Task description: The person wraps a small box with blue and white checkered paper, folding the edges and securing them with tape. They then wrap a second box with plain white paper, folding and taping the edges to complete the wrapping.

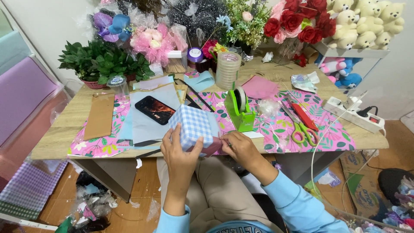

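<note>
Holding box [192,125] at table [64,129] near edge | left hand [179,153] fingers closed on its near-left side | right hand [241,149] fingers pinch right end | box tilted, long axis left-right | tape dispenser [239,110] just beyond

Your left hand [180,152] reaches up from below, fingers curled and thumb spread in a firm grip. Your right hand [241,149] comes in from the right, fingertips pinched together, blue-sleeved forearm angled inward.

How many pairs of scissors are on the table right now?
1: green-handled scissors lie on the floral paper, right of the green tape dispenser, beside a red cutter. Others may be hidden under the papers.
</note>
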